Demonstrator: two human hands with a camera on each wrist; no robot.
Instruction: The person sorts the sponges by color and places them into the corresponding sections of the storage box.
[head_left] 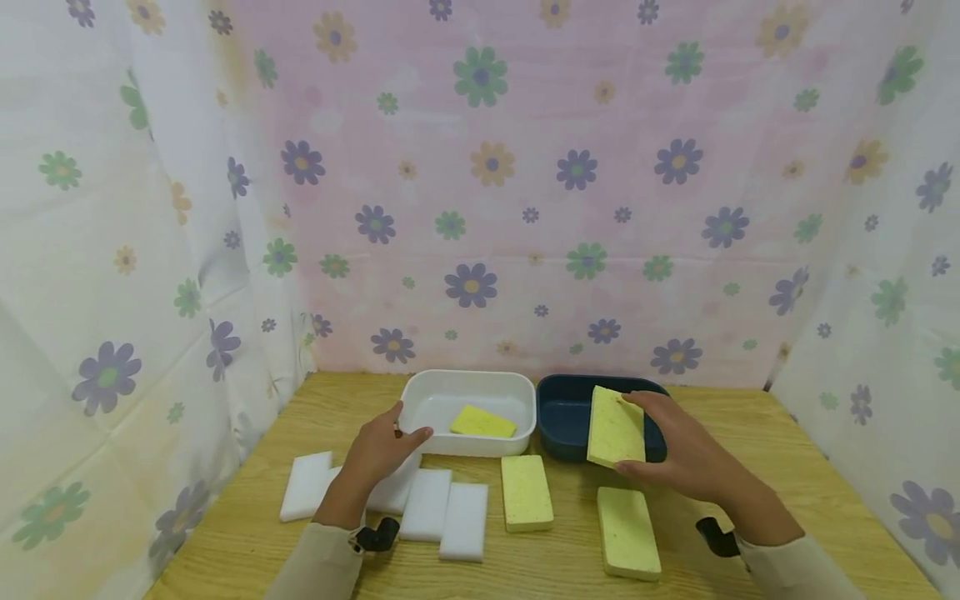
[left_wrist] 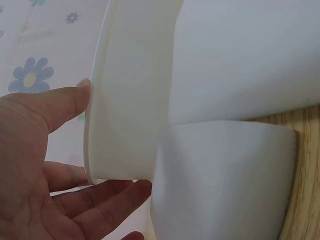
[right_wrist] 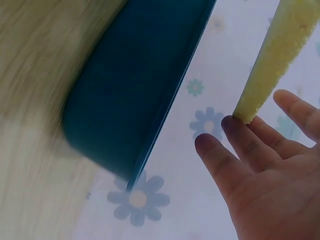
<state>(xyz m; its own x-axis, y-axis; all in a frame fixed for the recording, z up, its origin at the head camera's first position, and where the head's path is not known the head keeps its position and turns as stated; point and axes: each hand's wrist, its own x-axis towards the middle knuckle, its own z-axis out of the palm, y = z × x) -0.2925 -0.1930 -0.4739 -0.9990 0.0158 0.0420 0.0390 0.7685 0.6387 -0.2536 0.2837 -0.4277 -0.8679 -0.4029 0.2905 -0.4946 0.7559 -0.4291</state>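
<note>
R hand (head_left: 682,454) pinches yel. sponge (head_left: 615,427) above navy tray (head_left: 564,419), L hand (head_left: 371,450) grips wht. tray (head_left: 480,446).

You wear plain beige long cuffs at both arms — the left sleeve (head_left: 318,567) lies towards 7 o'clock in the head view, the right sleeve (head_left: 798,575) towards 4 o'clock. A small black left wrist device (head_left: 378,535) sits at about 3 o'clock from its wrist, a black right wrist device (head_left: 718,537) at about 9 o'clock — finer detail is too small to tell. Your left fingers (left_wrist: 112,210) and right fingers (right_wrist: 220,167) are bare.
</note>
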